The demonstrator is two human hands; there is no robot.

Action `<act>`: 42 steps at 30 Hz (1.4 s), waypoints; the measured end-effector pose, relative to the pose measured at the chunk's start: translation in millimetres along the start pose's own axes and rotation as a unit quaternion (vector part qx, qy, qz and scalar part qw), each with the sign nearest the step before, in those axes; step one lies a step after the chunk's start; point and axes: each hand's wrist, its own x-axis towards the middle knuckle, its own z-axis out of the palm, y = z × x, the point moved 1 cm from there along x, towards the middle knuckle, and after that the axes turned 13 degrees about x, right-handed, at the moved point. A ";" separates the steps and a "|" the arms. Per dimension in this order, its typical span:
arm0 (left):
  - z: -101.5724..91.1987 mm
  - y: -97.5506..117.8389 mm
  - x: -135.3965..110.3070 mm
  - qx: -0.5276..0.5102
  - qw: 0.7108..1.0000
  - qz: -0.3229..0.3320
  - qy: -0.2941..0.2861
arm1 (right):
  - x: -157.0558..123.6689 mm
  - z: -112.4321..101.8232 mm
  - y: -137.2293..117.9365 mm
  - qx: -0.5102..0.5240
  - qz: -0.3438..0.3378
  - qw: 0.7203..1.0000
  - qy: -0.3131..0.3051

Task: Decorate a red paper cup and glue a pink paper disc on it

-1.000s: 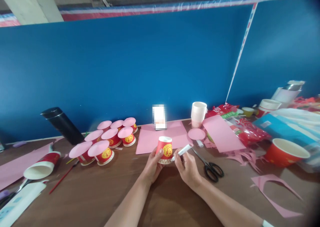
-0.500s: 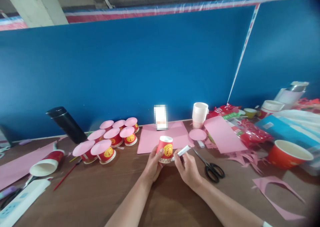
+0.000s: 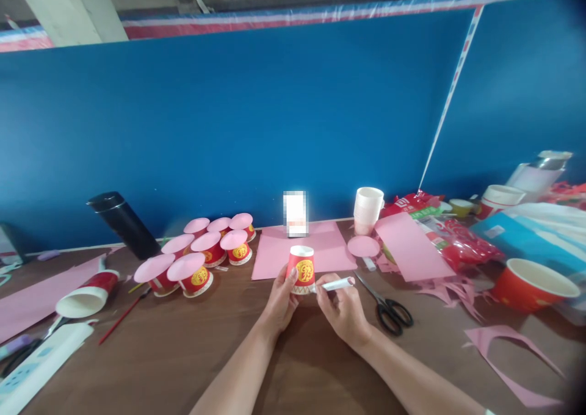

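Observation:
My left hand [image 3: 280, 302] is closed around a red paper cup [image 3: 303, 267] with a round yellow emblem, held upside down above the table. A dark zigzag line runs along the pale band at the cup's lower edge. In my right hand [image 3: 341, 311] is a white marker pen [image 3: 337, 284], its tip against or very close to that band on the right side. Behind the cup lies a pink sheet of paper [image 3: 270, 259]. Black-handled scissors [image 3: 394, 314] rest on the table just right of my right hand.
Several red cups topped with pink paper discs [image 3: 186, 267] stand to the left, near a black bottle [image 3: 123, 226]. A stack of white cups [image 3: 367, 209], a pink disc [image 3: 363, 246], red plastic packets [image 3: 471, 244] and paper offcuts [image 3: 499, 357] lie to the right.
The marker has tipped from slanting upward to nearly level, its tip staying at the cup's lower band. The cup has turned slightly in my left hand.

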 end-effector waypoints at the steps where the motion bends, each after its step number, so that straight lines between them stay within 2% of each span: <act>1: 0.1 0.2 0.0 0.004 1.000 0.001 0.001 | 0.0 -0.1 -0.1 -0.001 0.000 1.000 0.004; 11: 2.2 1.7 -2.1 0.007 1.000 -0.017 -0.020 | 0.2 -1.3 1.3 0.013 0.022 0.999 0.019; 20: 0.7 0.7 -1.9 0.013 0.999 -0.022 -0.026 | 2.1 -2.9 1.6 -0.004 0.014 0.999 0.048; 29: 0.9 1.3 -2.6 0.010 0.999 -0.018 -0.029 | 2.7 -2.2 0.8 -0.007 0.015 0.999 0.038; 34: 0.7 1.7 -2.8 0.008 0.999 -0.025 -0.034 | 2.3 0.9 5.1 -0.008 0.037 0.999 0.024; 39: 1.2 1.9 -3.1 0.002 0.999 -0.023 -0.037 | 1.2 1.6 5.0 0.015 0.051 0.998 0.019; 42: -0.3 1.1 -1.6 -0.019 0.999 -0.025 -0.018 | 1.4 -0.3 3.3 0.061 0.056 0.995 0.049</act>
